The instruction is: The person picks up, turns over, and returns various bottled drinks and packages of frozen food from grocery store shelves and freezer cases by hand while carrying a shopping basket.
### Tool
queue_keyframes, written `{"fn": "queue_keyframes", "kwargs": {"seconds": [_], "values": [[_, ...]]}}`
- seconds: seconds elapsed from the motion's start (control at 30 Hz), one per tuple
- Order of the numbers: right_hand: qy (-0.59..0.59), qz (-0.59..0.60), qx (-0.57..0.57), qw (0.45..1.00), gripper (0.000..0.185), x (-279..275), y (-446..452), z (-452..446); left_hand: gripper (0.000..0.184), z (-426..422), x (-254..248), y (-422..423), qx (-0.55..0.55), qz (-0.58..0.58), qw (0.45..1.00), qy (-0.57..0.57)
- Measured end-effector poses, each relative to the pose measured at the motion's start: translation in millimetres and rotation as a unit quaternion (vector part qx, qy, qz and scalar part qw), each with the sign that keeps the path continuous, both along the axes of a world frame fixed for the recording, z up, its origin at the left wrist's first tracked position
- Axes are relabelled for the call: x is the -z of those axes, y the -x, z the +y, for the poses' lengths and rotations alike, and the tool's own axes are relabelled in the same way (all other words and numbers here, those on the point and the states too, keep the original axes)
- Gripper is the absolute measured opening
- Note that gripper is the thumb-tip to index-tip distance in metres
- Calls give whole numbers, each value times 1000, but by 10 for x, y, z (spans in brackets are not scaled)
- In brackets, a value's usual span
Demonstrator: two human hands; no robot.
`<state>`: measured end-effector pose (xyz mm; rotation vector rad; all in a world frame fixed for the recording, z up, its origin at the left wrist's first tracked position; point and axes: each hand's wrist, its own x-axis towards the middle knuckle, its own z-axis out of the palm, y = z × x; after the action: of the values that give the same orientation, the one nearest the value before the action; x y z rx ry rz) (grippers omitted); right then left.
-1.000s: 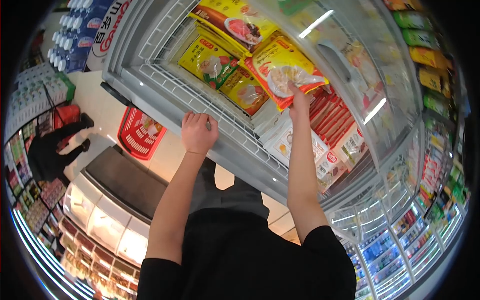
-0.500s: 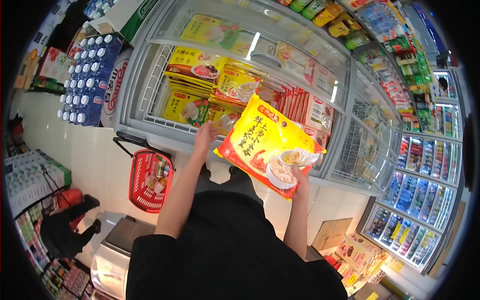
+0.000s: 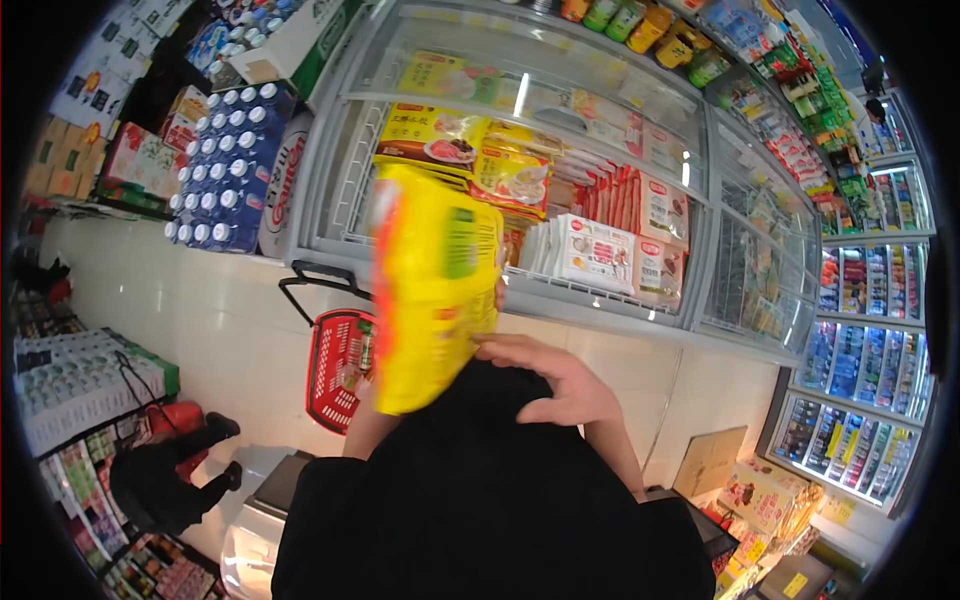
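Note:
A yellow bag of frozen food [image 3: 440,290] with a red edge stands up in front of me, blurred by motion, its back panel showing. Most of my left hand [image 3: 501,292] is hidden behind the bag; only fingertips show at its right edge, gripping it. My right hand [image 3: 565,385] has its fingers stretched out and thumb apart. Its fingertips are at the bag's lower right edge; whether they touch is unclear. Beyond the bag, yellow packs [image 3: 512,182] and white packs [image 3: 592,255] lie in the chest freezer [image 3: 590,305].
A red shopping basket [image 3: 335,375] with goods inside is on the floor to the left, partly behind the bag. Shrink-wrapped blue bottles [image 3: 225,180] are stacked left of the freezer. Drinks fridges [image 3: 860,370] line the right. Another person [image 3: 165,480] is at lower left.
The bag has swung left and turned from its printed front to its back. My right hand has let go of it and opened. My left hand has gone behind it.

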<state>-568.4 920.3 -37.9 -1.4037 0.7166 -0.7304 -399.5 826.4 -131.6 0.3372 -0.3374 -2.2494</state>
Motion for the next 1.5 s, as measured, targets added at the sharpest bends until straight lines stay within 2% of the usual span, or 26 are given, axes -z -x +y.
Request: {"fn": "queue_keyframes", "kwargs": {"seconds": [0.07,0.1,0.17,0.27,0.47,0.63,0.7,0.73,0.8,0.83,0.87,0.9,0.93,1.0,1.03,1.07,1.1,1.13,1.2,1.23,1.27,1.33,1.4,1.43,1.47,1.5], "values": [[30,42,-38,998,70,41,-191,-88,77,-37,852,6,139,237,961,-34],[53,87,-68,992,70,62,-253,-97,77,7,833,6,129,235,963,-34],[29,91,-87,992,69,71,-310,-88,80,108,693,28,136,328,933,-62],[-6,83,-99,992,68,75,-287,-113,77,66,384,-77,189,288,939,-14],[-41,66,-79,994,67,157,-109,-51,80,104,553,144,220,313,924,-18],[-55,48,-51,996,67,150,76,-38,80,56,441,335,243,323,914,-40],[-82,37,-42,995,66,176,196,-46,73,46,436,398,232,313,921,-27],[-80,35,-42,995,66,203,254,-68,73,11,268,407,232,311,921,-26],[-148,-54,58,986,61,312,382,-71,74,-4,-552,359,92,162,981,-50],[-136,-78,80,984,64,400,492,-105,75,-4,-919,378,20,85,994,-62],[-139,-77,78,984,64,450,604,-164,76,12,-1063,458,-53,8,996,-74],[-133,-106,103,980,65,487,724,-222,65,107,-562,624,-218,-243,944,43],[-126,-136,127,974,66,536,852,-245,49,0,584,578,-148,-143,973,-105],[-170,-146,153,963,66,654,1154,-260,47,-118,473,756,-120,-286,939,-149],[-189,-30,172,966,63,662,1304,-345,47,-101,494,786,-123,-290,937,-152],[-200,86,188,958,60,676,1455,-444,46,-100,538,789,-139,-387,904,-116],[-312,-31,233,920,57,915,1602,-486,46,-124,558,824,-155,-479,861,-78],[-312,-33,226,922,57,1019,1688,-580,46,-141,552,891,-162,-481,858,-79],[-319,-22,205,925,55,1236,1797,-734,43,-116,582,984,-167,-548,819,-38],[-377,-49,203,902,55,1386,1855,-779,43,-116,622,1001,-160,-567,808,-15],[-390,-47,197,898,55,1500,1912,-783,43,-96,657,989,-156,-572,805,-29],[-445,-118,217,861,54,1622,1964,-845,42,-190,562,954,-110,-568,815,-38],[-441,-130,218,861,54,1751,1967,-853,44,-263,939,770,-143,-538,828,-71],[-422,-134,233,866,53,1792,1956,-888,44,-340,1108,689,-158,-681,715,-17],[-400,-139,250,870,52,1833,1936,-938,45,-373,1287,594,-167,-799,576,39],[-399,-138,248,872,52,1882,1912,-995,46,-370,1505,481,-150,-863,468,115]]}}
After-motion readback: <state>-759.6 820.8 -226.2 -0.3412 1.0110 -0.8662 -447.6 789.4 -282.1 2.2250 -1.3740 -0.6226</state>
